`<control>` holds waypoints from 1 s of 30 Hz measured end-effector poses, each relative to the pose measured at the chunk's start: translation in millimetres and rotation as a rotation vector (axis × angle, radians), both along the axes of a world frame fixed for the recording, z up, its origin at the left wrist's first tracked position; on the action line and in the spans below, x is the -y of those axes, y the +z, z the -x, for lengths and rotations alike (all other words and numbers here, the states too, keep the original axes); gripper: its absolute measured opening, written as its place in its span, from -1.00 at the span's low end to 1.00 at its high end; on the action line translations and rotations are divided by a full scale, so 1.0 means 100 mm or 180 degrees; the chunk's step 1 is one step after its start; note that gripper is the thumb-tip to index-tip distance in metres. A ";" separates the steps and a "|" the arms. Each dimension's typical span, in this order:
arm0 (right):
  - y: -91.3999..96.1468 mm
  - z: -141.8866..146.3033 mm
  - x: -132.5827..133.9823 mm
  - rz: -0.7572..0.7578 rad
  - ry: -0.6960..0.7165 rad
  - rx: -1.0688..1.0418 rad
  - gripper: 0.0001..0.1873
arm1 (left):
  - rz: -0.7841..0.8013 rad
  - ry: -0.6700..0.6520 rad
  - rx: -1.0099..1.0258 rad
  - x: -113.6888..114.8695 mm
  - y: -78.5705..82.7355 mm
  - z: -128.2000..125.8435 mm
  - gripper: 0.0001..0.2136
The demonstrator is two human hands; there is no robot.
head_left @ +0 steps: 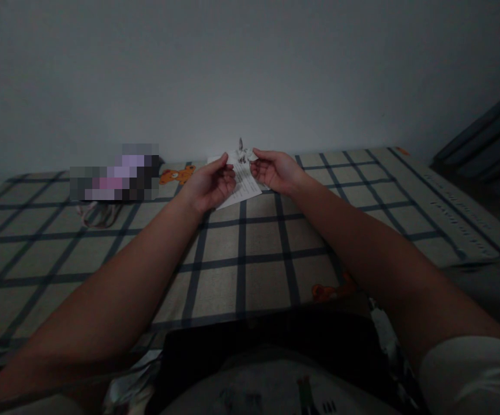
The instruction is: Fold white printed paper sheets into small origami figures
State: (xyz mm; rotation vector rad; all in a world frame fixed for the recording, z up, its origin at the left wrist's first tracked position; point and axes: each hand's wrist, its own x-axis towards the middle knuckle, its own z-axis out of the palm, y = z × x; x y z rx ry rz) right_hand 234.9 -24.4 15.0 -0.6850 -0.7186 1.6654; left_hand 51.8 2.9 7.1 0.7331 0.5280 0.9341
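Note:
At the far side of the checked tablecloth, a small greyish-white folded paper figure (pixel 243 153) with an upright pointed tip sits between my hands. My right hand (pixel 278 172) pinches its right side with thumb and forefinger, the other fingers curled below. To the left is my left hand (pixel 212 184), palm turned up, fingers loosely bent and thumb raised apart from them; nothing shows in it. Beneath both hands lie printed paper sheets (pixel 243 193), partly hidden by the fingers. The figure's exact shape is hard to make out in the dim light.
On the left of the checked tablecloth (pixel 260 236) stands a blurred-out purple and dark object (pixel 124 176), with a pale looped strap (pixel 96 214) before it. A plain wall (pixel 250 75) rises behind the table. Dark slanted fabric (pixel 487 127) is at the far right.

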 end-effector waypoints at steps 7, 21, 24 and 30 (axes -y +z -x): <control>-0.01 0.00 0.00 -0.0098 0.0004 0.0061 -0.86 | 0.0181 -0.0157 0.0134 0.06 0.07 0.00 -0.82; -0.16 0.03 -0.01 -0.0784 -0.0343 0.1088 -0.89 | -0.0499 0.0318 -0.0672 0.04 -0.05 -0.03 -0.85; -0.17 0.03 -0.02 -0.0835 -0.0296 0.1140 -0.89 | -0.0632 0.0273 -0.0661 0.05 -0.07 -0.05 -0.87; -0.14 0.02 0.00 -0.0844 -0.0266 0.1093 -0.88 | -0.0410 0.0359 -0.0453 0.04 -0.04 -0.06 -0.94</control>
